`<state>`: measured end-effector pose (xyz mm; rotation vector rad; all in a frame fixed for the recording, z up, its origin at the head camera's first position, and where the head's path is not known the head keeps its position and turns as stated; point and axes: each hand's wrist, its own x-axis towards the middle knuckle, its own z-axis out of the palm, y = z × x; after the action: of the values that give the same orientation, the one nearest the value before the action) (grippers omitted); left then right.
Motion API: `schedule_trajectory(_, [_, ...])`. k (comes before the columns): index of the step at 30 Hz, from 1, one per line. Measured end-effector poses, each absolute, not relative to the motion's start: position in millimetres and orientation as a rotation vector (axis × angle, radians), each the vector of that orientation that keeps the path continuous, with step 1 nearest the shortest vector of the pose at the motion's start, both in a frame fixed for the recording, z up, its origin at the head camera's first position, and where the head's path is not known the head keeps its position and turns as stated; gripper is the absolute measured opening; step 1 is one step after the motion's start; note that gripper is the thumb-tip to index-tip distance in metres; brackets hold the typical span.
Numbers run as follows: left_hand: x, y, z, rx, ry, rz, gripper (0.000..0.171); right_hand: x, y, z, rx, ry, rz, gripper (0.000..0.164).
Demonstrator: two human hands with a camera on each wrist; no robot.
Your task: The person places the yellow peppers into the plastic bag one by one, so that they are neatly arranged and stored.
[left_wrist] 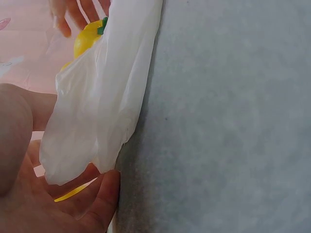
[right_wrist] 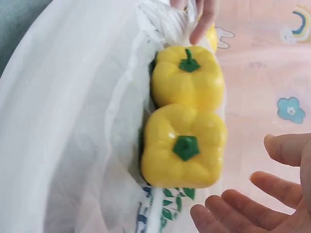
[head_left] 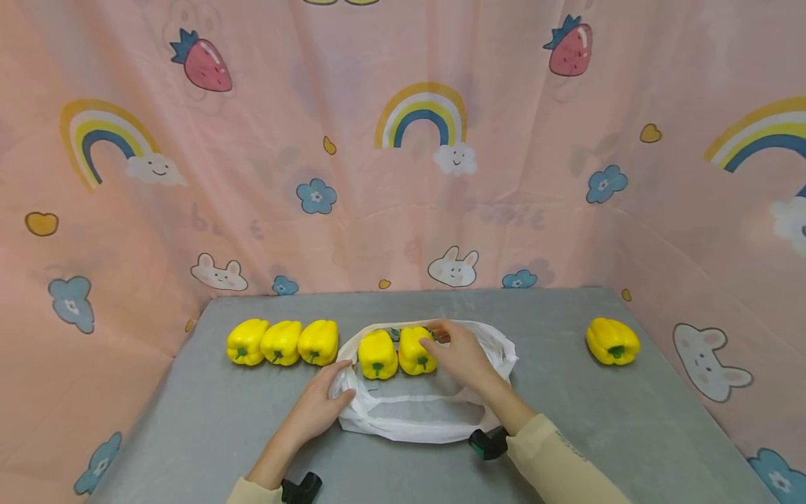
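A white plastic bag [head_left: 412, 430] lies spread on the grey table, its mouth wide. Two yellow bell peppers with green stems sit side by side in it, a left pepper [head_left: 378, 355] and a right pepper [head_left: 414, 348]. My right hand [head_left: 464, 355] is beside the right pepper; in the right wrist view its fingers [right_wrist: 245, 211] are spread, with a gap between them and the nearer pepper [right_wrist: 187, 160]. At the bag's left edge is my left hand [head_left: 320, 404], thumb apart from the fingers, which touch the plastic [left_wrist: 97, 97] in the left wrist view.
Three more yellow peppers [head_left: 282, 343] stand in a row left of the bag. Another pepper [head_left: 613, 341] is alone at the table's far right. A pink patterned curtain [head_left: 390, 231] hangs behind the grey table [head_left: 585, 434] and along its sides.
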<state>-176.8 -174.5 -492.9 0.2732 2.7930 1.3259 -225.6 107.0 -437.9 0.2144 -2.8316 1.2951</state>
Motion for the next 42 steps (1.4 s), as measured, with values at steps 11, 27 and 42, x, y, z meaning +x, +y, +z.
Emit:
schedule_trajectory(11, [-177.6, -174.5, -491.2, 0.264, 2.787, 1.325, 0.051, -214.8, 131.1, -413.9, 0.290, -2.764, 1.231, 0.040])
schedule_trajectory(27, [-179.4, -174.6, -492.6, 0.227, 2.775, 1.317, 0.051, -212.3, 176.8, -401.3, 0.379, -2.595, 1.219, 0.032])
schedule_trajectory(42, [-179.9, -173.9, -493.6, 0.219, 2.767, 1.324, 0.051, -208.1, 226.9, -397.2, 0.275, -2.591, 1.113, 0.037])
